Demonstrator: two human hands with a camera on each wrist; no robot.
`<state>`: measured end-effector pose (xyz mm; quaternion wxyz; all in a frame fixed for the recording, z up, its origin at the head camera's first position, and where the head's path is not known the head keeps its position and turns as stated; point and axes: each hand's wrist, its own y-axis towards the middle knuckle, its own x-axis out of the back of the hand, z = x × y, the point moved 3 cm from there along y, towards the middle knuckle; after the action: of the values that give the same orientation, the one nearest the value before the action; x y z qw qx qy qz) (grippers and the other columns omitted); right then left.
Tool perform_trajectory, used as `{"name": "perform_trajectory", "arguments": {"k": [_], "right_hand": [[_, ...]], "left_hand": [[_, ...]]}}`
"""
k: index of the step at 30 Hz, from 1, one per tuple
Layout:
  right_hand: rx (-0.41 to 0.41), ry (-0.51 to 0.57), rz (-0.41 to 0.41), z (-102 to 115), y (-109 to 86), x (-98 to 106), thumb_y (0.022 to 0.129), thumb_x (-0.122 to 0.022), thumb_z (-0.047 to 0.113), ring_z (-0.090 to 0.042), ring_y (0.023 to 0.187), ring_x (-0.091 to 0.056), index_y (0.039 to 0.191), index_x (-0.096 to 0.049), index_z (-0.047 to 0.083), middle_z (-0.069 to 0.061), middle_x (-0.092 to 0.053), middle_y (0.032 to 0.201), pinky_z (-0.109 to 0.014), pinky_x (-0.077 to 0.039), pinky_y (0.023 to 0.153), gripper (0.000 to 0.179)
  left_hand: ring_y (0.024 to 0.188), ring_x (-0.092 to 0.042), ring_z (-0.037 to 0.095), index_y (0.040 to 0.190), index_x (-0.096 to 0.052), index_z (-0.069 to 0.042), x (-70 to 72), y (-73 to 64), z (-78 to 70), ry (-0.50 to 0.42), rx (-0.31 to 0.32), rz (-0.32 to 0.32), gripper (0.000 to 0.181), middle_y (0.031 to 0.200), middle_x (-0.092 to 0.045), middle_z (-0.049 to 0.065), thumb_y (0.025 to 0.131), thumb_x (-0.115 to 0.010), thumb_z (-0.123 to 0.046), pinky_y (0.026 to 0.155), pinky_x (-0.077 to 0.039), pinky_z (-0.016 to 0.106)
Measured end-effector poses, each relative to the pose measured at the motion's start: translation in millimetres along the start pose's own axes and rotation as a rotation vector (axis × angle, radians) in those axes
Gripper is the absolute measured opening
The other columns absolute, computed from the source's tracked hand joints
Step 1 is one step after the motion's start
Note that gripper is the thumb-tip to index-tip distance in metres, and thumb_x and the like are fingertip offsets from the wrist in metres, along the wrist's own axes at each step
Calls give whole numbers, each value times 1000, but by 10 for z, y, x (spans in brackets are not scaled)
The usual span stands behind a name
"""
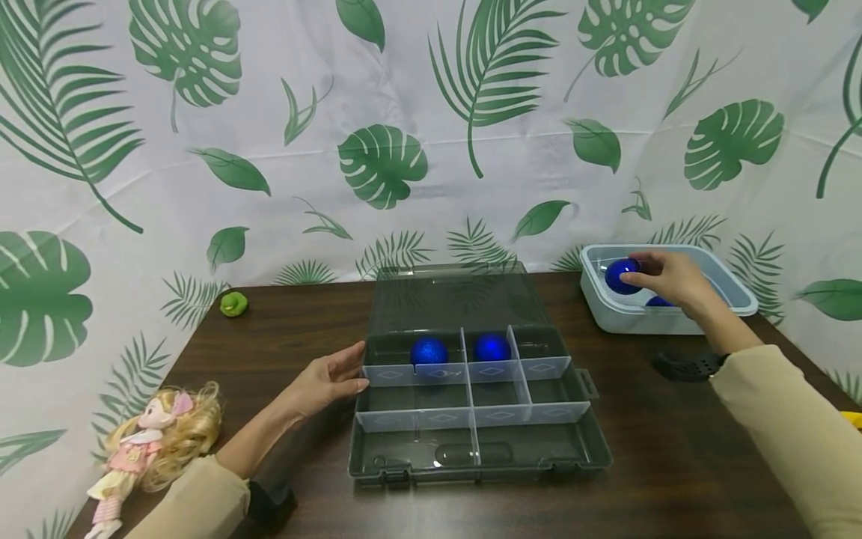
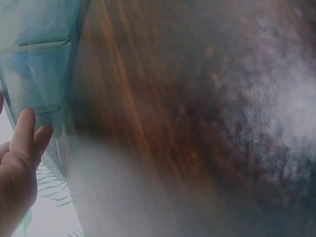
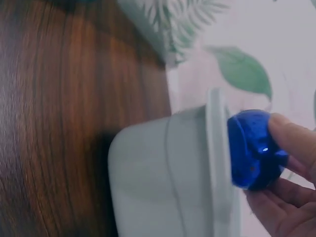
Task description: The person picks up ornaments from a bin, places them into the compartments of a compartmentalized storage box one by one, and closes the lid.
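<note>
My right hand (image 1: 670,281) pinches a shiny blue ball (image 1: 621,276) between thumb and fingers, over the left part of a pale blue plastic tub (image 1: 609,320). In the right wrist view that ball (image 3: 256,148) shows at the tub's rim (image 3: 217,158). Part of another blue thing (image 1: 658,301) lies inside the tub. With fingers nearly straight, my left hand (image 1: 331,382) touches the left side of a dark clear divided box (image 1: 417,463), whose lid (image 1: 458,299) stands raised at the back. A glittery blue ball (image 1: 429,352) and a smooth blue ball (image 1: 492,348) sit in separate back-row compartments.
A blond doll (image 1: 144,442) lies at the table's left edge, and a small green figure (image 1: 233,304) stands at the back left. Behind the dark wood table (image 1: 303,329) hangs a leaf-print cloth (image 1: 283,172). Something yellow (image 1: 852,419) shows at the far right.
</note>
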<state>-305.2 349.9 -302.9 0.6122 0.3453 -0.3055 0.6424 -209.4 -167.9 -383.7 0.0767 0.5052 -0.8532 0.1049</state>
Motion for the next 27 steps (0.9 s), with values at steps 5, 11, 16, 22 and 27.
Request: {"name": "perform_trajectory", "arguments": {"k": [5,11,16,22,27], "right_hand": [[26,87,-85,163,-98,32,91,-59,41,-42,114,-50,138,-41,-3,-31,-49,130,-15,-50,78,67],[152,134,-56,460,-229,-143,91,-62,34,-40,116,-51,136,-44,-2,-28,-51,130,-1,-40,70,61],[259,183,33,631,-365,-418,90,-65,24,-39,113,-55,132,-49,-2,-26,-56,125,-4,-44,76,52],[334,195,82,694,-500,-689,87,-69,18,-30,99,-61,126,-55,-1,-19,-63,114,-11,-49,76,46],[324,172,103,677,-542,-824,84,-72,21,-28,98,-61,119,-56,-2,-17,-63,109,-21,-52,80,45]], "left_hand": [[136,-26,42,147,-16,7,3,0,-17,-8,-7,4,75,153,-16,26,91,-62,-11,103,-37,45],[136,-26,42,147,-15,7,6,3,-18,-18,-6,3,75,152,-17,27,91,-62,-10,102,-40,42],[136,-27,42,147,-16,6,0,4,-6,-17,-2,2,75,152,-18,26,91,-62,-11,103,-39,44],[136,-27,42,147,-16,6,1,-3,12,-17,0,-1,75,152,-17,26,91,-62,-11,104,-36,46],[136,-28,42,147,-16,6,-2,3,13,-12,-4,0,75,152,-18,26,91,-62,-12,104,-36,46]]}}
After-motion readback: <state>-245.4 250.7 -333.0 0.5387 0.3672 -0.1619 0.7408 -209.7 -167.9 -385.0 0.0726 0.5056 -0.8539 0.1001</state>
